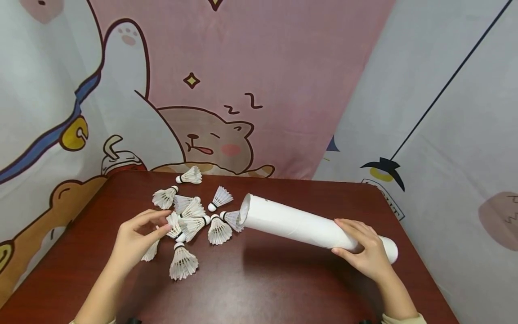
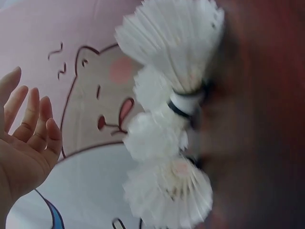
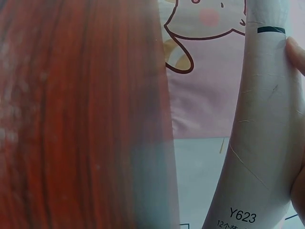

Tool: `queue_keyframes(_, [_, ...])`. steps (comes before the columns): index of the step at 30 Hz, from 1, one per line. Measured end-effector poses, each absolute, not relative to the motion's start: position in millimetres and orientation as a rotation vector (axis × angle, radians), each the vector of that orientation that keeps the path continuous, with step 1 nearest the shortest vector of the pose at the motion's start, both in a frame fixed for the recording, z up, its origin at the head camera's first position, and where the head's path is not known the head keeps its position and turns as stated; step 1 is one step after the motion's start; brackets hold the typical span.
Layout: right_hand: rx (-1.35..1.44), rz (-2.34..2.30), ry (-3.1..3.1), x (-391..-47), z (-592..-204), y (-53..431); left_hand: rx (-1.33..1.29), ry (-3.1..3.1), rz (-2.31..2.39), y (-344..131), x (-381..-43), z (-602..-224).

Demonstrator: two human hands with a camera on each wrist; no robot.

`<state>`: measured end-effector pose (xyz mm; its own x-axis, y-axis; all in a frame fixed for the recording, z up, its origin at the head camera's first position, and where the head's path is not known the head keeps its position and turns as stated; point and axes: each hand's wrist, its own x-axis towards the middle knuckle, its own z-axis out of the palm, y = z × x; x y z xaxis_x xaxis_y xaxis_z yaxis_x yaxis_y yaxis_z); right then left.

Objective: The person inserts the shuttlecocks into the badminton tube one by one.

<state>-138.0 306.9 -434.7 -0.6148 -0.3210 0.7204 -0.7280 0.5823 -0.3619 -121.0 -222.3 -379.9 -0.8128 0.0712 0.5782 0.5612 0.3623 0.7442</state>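
Left of centre, the left hand [image 1: 137, 234] is hovering empty, fingers parted, by shuttlecocks [image 1: 184, 264]; the right hand [image 1: 366, 252] is gripping a tube [image 1: 291, 221] slanting up-left toward them.

Of 2 hands, the left hand [image 1: 134, 235] extends relaxed fingers while the right hand [image 1: 367, 250] grips.

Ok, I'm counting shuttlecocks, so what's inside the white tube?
Just inside the white tube, a little inner wall shows; the rest is covered by the tube itself, so I can't tell whether it's empty.
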Motion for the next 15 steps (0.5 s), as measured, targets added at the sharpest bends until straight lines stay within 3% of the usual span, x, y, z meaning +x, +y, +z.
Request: queue_keyframes(15, [0.83,0.886,-2.206,-137.3,-434.8,307.6,-0.392,-2.299,-1.353,-267.6,-113.9,-393.8])
